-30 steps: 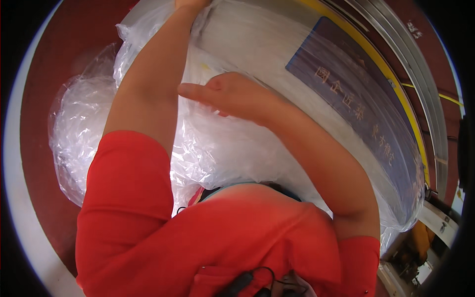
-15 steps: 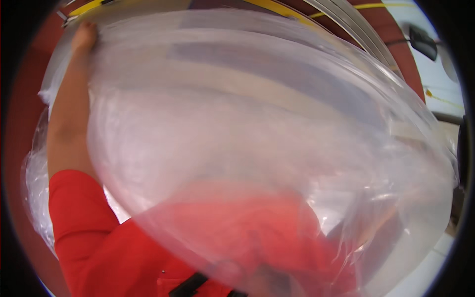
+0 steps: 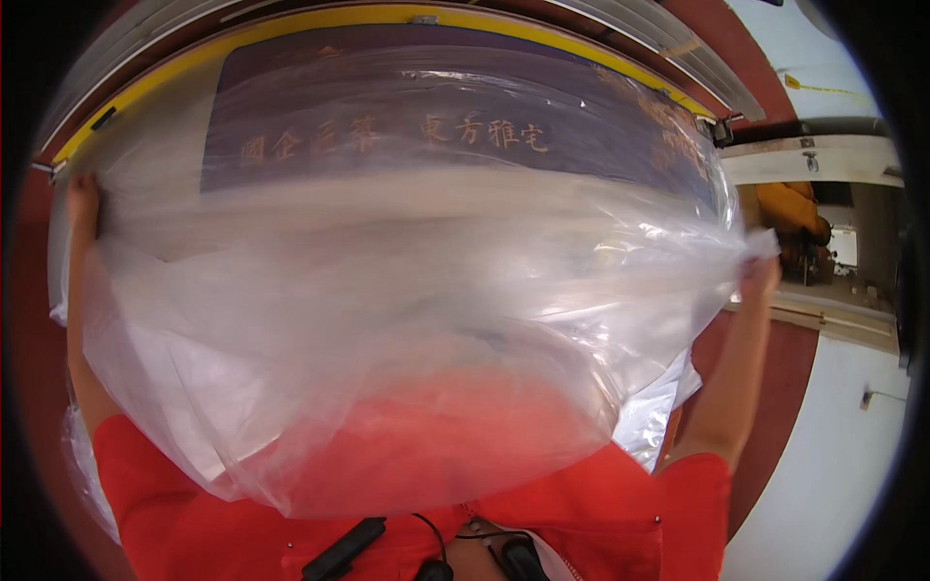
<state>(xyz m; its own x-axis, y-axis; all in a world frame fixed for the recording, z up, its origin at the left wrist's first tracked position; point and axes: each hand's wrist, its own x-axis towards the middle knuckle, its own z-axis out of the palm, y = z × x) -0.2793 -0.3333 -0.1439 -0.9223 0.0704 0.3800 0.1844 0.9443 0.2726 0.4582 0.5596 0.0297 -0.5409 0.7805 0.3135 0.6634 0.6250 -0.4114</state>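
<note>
A large clear plastic sheet [image 3: 387,281] is stretched wide in front of my red-sleeved body, its lower part hanging over my chest. At the far left my left hand [image 3: 83,201] is closed on the sheet's edge, with the arm reaching out straight. My right hand [image 3: 760,277] grips a gathered bunch of the sheet at the right, folds fanning out from the fist. Beneath the sheet's far part shows a flat piece with a dark purple panel [image 3: 291,107] bearing gold lettering. Pale surface shows dimly through the middle of the plastic.
A yellow edge strip [image 3: 368,15] curves along the far side, with metal rails [image 3: 620,21] beyond it. On the right, an opening in a pale frame [image 3: 823,155] shows orange and dark items. The floor [image 3: 775,387] is dark red beside a white area [image 3: 833,465].
My right hand has come into plain view with the sheet bunched in it. The sheet has come down and stretched sideways, baring the lettered panel. My left hand sits lower and farther left.
</note>
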